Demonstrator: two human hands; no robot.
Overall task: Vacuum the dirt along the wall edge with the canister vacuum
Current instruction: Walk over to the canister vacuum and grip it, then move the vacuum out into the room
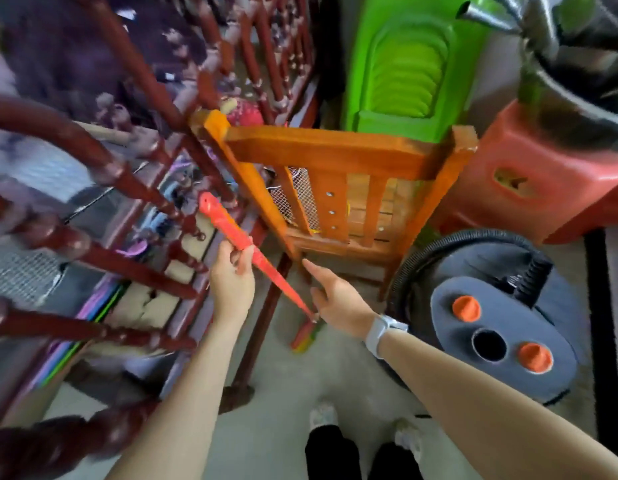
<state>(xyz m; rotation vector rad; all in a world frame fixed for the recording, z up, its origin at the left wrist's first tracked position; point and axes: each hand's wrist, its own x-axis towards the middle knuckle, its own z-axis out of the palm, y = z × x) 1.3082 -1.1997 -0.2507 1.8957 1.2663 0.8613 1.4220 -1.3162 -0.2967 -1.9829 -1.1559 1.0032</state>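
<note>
Right now the left hand is closed around a long red stick, which looks like a broom handle. Its lower end goes down to a bright brush head on the floor. The right hand is open and holds nothing. Its pointing finger reaches toward the leg of the orange wooden chair, and its heel is close to the low end of the stick.

My guess is that the broom is being moved out of the way so the floor by the edge is free for cleaning. To do that well, keep a firm hold on the stick, lift it straight, and do not let it bump the dark red railing just left of the left hand.

The canister vacuum sits on the floor just to the right of the right hand, beside the wrist with the watch. No hand is touching it. Its black hose comes out of the top, on the far side from the hand.
</note>
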